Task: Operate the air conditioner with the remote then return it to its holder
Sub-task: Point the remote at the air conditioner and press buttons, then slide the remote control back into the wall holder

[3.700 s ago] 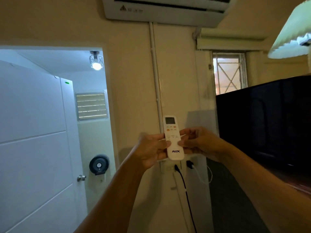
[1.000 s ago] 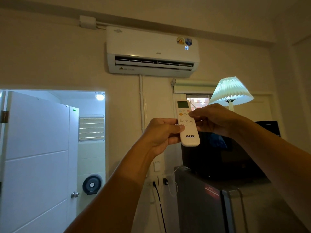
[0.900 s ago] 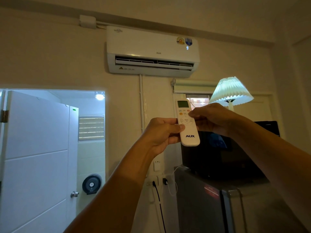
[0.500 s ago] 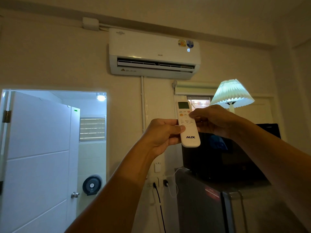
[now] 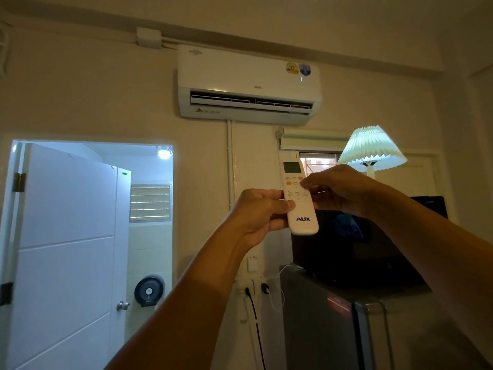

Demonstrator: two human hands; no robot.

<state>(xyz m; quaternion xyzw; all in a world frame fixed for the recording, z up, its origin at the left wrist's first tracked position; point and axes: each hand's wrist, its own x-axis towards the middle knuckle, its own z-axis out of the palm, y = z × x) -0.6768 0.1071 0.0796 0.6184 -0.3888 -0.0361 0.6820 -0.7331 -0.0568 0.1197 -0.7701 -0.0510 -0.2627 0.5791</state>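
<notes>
A white AUX remote (image 5: 300, 201) stands upright in front of me, its screen end pointing up toward the white wall air conditioner (image 5: 248, 84). My left hand (image 5: 260, 213) grips the remote's left edge with thumb and fingers. My right hand (image 5: 338, 190) holds its right side, the thumb tip resting on the upper buttons. The air conditioner's front slot shows dark, with a vane across it and a small light lit at its right. A small white bracket (image 5: 252, 263) is fixed to the wall below the remote.
A lit pleated lamp (image 5: 370, 152) and a dark screen (image 5: 360, 247) stand on a grey fridge (image 5: 333, 316) at the right. Wall sockets with plugged cables (image 5: 256, 291) sit below the bracket. At the left a white door (image 5: 66, 249) is open onto a lit bathroom.
Since 3.7 s ago the view has pulled back and tilted up, bringing the whole air conditioner into sight. Over the last second both hands stay on the remote; the unit's small display light flickers.
</notes>
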